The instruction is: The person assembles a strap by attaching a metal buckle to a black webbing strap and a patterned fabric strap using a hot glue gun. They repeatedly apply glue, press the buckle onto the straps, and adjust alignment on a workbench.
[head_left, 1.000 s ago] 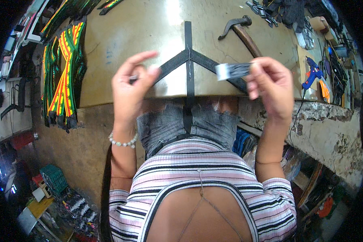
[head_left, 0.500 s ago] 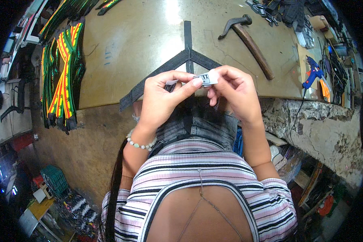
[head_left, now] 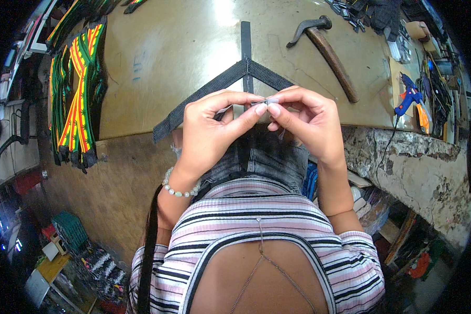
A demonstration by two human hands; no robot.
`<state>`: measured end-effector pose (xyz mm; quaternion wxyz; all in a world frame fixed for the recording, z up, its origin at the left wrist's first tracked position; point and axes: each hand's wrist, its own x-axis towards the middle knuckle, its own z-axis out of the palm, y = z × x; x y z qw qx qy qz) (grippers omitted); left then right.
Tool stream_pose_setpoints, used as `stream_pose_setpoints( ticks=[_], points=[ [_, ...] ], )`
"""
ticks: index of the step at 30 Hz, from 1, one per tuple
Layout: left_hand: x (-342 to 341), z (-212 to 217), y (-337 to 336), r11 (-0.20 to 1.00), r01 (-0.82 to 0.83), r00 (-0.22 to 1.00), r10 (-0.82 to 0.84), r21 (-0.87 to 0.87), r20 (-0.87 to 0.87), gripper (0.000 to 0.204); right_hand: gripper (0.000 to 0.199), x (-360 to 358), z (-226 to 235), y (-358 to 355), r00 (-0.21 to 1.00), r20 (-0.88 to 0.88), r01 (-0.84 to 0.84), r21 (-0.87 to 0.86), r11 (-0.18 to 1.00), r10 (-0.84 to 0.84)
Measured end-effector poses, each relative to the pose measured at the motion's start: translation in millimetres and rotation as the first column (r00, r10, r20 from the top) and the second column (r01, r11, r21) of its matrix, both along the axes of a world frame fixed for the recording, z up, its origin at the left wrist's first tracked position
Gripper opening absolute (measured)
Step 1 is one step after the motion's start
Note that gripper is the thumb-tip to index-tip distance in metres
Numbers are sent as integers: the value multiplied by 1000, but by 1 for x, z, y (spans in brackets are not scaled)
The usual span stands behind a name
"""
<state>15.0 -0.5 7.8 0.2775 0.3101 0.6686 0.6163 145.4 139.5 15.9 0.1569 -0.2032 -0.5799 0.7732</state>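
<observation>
A tan worktable spans the upper head view, with green, yellow and red straps hanging over its near-left corner. Above the middle of its near edge, the left hand and right hand pinch a small pale tag, thumbs and forefingers closed on it. Black webbing lies beneath, crossing that edge; a hammer rests to the right, farther in, and a blue glue gun near the right end.

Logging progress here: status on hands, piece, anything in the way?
Left hand and right hand together, fingers pinching small pale tag. Black strap beyond, partly covered. Hammer off right, clear of both.
</observation>
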Motion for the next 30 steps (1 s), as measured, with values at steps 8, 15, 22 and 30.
stream_pose_setpoints(
  ticks=[8, 15, 22, 30],
  points=[
    [0, -7, -1, 1000, 2, 999, -3, 3, 42, 18, 17, 2, -2, 1, 999, 33, -15, 0, 1000, 15],
    [-11, -11, 1, 989, -86, 982, 64, -119, -175, 16, 18, -20, -5, 19, 977, 193, -116, 143, 983, 87],
    [-41, -26, 29, 965, -197, 834, 70, -176, -547, 18, 29, -80, -21, 57, 928, 369, -276, 584, 763, 54],
    [-42, -32, 33, 937, -239, 888, 105, -255, -448, 22, 26, -80, -37, 58, 921, 390, -278, 606, 745, 27]
  ],
)
